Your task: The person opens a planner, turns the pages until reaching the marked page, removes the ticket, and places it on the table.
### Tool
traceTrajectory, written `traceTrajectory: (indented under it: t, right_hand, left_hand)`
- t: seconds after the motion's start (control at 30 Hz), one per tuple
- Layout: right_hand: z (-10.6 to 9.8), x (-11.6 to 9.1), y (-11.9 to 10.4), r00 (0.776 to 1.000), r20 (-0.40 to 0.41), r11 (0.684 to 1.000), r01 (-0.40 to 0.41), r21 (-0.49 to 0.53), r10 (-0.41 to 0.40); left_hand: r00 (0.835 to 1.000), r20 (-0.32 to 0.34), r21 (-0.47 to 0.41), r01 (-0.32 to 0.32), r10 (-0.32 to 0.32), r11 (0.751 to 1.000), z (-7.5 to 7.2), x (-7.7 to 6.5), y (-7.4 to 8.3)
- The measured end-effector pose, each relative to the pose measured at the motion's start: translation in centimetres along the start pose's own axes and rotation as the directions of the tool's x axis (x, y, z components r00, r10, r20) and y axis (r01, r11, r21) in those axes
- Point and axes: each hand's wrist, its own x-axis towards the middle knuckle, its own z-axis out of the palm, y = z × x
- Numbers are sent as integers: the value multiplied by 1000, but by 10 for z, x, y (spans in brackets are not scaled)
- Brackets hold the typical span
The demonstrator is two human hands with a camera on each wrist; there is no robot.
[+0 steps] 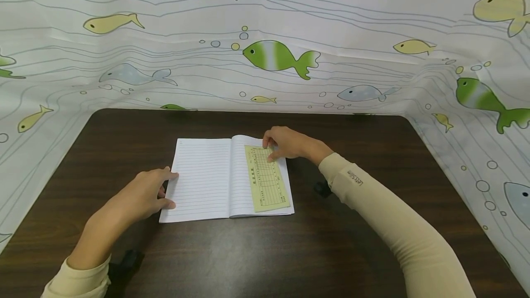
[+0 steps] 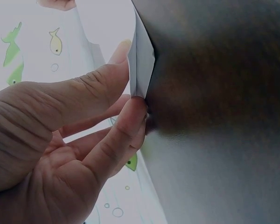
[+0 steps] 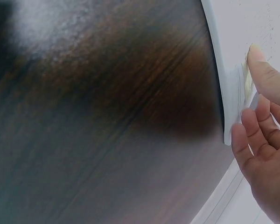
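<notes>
The largest thing is a white backdrop (image 1: 331,8) with green, yellow and blue fish drawn on it; it stands along the far, left and right sides of the dark brown table (image 1: 232,256). From the near right a beige sleeve (image 1: 385,217) reaches over the table, and another beige sleeve (image 1: 78,279) is at the near left. In the middle of the table lies an open lined notebook (image 1: 198,178). The left hand (image 1: 142,194) holds its left edge in a narrow pinch. The right hand (image 1: 290,143) is at the far right part and pinches the far end of a yellow slip (image 1: 269,190), which lies aslant on the right page. This hand hides the slip's far right corner and some of the page edge. Under the wrists are small dark objects (image 1: 322,189), whose form is not clear.

The left wrist view shows what the head view hides: the thumb is above the paper edge, the fingers are below, and the sheets stand a little apart there. The right wrist view shows the layered page edges, and the thumb pressing on the slip's yellowish edge.

On the right sleeve one can read "LetsSlim". The slip carries a printed grid with characters too small to read.
</notes>
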Motion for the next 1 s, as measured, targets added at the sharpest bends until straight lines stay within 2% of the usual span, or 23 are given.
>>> traceTrajectory:
  t: [0.2, 0.63, 1.0]
  right_hand:
    - [1, 0, 3, 1000, -7, 1000, -9, 24, 9]
    - [-1, 0, 4, 999, 37, 999, -8, 41, 6]
    - [-10, -4, 9, 997, -23, 979, 83, 188, -80]
  left_hand:
    - [1000, -4, -8, -1, 1, 1000, 0, 0, 0]
    - [1000, 0, -5, 1, -1, 1000, 1, 0, 0]
    - [1000, -4, 0, 5, -5, 1000, 1, 1, 1]
